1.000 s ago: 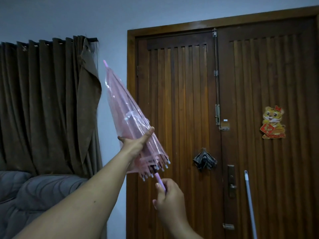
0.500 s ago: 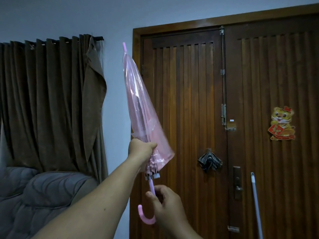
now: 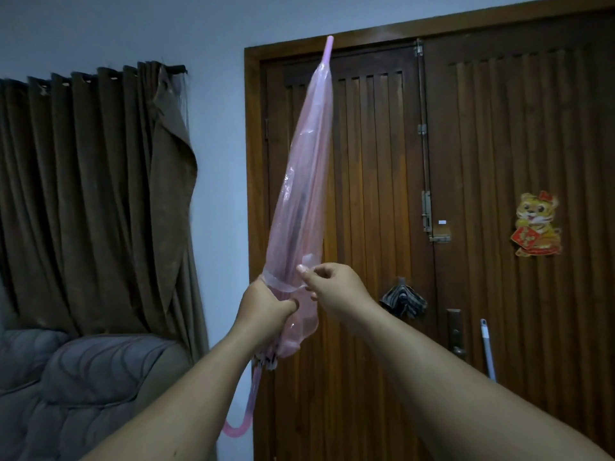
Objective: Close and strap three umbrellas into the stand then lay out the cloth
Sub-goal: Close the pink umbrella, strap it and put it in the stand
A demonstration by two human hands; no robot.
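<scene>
A folded pink see-through umbrella (image 3: 301,194) points tip-up in front of the wooden door, tilted slightly right. My left hand (image 3: 264,311) is wrapped around its lower canopy just above the rib tips. My right hand (image 3: 332,284) pinches the thin clear strap (image 3: 289,287) that runs around the canopy beside my left hand. The pink curved handle (image 3: 238,427) hangs below my left forearm. No stand or cloth is in view.
A brown double door (image 3: 466,227) with a tiger sticker (image 3: 535,224) fills the right. A small folded dark umbrella (image 3: 402,299) hangs by the door handle; a grey pole (image 3: 487,351) leans there. Dark curtains (image 3: 93,201) and a grey sofa (image 3: 76,384) are at left.
The umbrella went from half open to tightly folded and swung more upright. My right hand left the handle and rose to the strap; my left hand slid down the canopy.
</scene>
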